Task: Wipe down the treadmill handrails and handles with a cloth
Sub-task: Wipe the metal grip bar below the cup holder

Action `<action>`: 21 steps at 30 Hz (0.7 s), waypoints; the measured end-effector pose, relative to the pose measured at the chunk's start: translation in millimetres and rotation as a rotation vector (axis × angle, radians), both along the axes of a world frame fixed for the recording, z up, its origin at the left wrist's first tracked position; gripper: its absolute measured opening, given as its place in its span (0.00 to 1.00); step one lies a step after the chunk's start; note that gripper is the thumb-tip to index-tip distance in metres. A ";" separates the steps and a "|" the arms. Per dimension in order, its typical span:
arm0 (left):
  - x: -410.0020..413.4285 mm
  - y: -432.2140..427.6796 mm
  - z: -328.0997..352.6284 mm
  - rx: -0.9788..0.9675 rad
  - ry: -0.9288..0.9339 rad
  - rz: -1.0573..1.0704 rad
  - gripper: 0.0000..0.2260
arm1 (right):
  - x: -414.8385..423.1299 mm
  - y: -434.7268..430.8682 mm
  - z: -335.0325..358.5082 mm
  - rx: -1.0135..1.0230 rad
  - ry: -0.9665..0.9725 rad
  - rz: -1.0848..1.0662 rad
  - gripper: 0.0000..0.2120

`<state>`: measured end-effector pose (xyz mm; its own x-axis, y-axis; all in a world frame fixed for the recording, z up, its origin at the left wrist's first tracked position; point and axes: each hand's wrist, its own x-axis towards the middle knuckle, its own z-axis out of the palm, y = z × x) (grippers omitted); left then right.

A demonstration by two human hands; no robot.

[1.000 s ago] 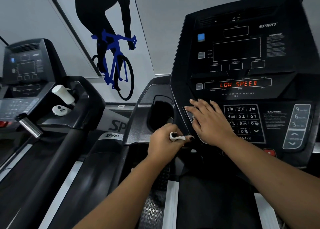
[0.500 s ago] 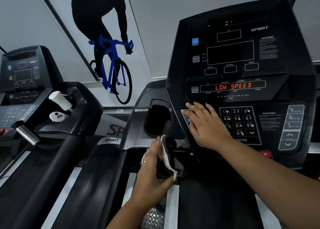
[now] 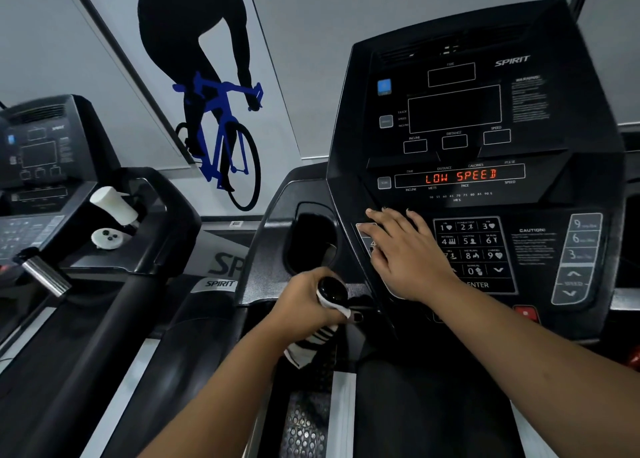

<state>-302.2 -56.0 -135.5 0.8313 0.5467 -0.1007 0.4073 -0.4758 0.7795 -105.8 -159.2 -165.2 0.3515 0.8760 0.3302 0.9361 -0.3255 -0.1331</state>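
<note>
My left hand (image 3: 304, 305) is closed around a short black handle (image 3: 331, 289) that sticks out below the treadmill console, with a white cloth (image 3: 308, 348) wrapped between palm and handle. Only the handle's glossy round end cap shows above my fist, and a dark-striped tail of the cloth hangs below it. My right hand (image 3: 405, 253) lies flat with fingers spread on the left side of the black console (image 3: 485, 118), beside the number keypad (image 3: 472, 249). It holds nothing.
The display reads LOW SPEED (image 3: 460, 176). A cup holder recess (image 3: 310, 242) sits just above my left hand. A second treadmill (image 3: 86, 249) stands to the left, with a white bottle (image 3: 112, 204) on its tray and a chrome grip (image 3: 43, 274). The belt (image 3: 433, 405) runs below.
My left hand has turned from an open-sided hold low on the handle to a full fist up at its end cap, dragging the cloth with it. The right hand stayed on the console.
</note>
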 end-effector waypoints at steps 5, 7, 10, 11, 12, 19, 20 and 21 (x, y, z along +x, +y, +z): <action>9.4 -8.4 2.5 0.037 -0.061 0.037 0.20 | 0.1 0.6 -1.3 0.008 -0.010 -0.003 0.21; 8.1 -16.5 -0.1 0.116 -0.074 0.101 0.20 | -0.2 0.8 -1.6 0.008 -0.017 -0.002 0.22; 8.3 -33.3 -4.4 0.367 -0.040 0.245 0.20 | -0.2 -0.3 -2.7 0.008 -0.013 0.011 0.22; 9.0 -37.8 -6.9 0.444 -0.033 0.299 0.21 | -0.3 -1.0 -3.5 0.006 -0.014 0.012 0.22; 9.8 -41.2 -9.4 0.483 -0.034 0.345 0.21 | -0.7 -1.4 -4.4 0.005 -0.018 0.013 0.22; 5.7 -21.3 0.8 0.171 0.046 0.178 0.21 | -0.4 -1.3 -3.2 0.001 -0.015 0.015 0.22; 5.2 -13.6 3.0 0.082 0.046 0.124 0.22 | -0.6 -1.2 -3.2 0.000 -0.014 0.017 0.22; 4.9 -7.1 5.9 0.012 0.052 0.067 0.22 | -0.7 -1.2 -3.4 0.003 -0.015 0.018 0.22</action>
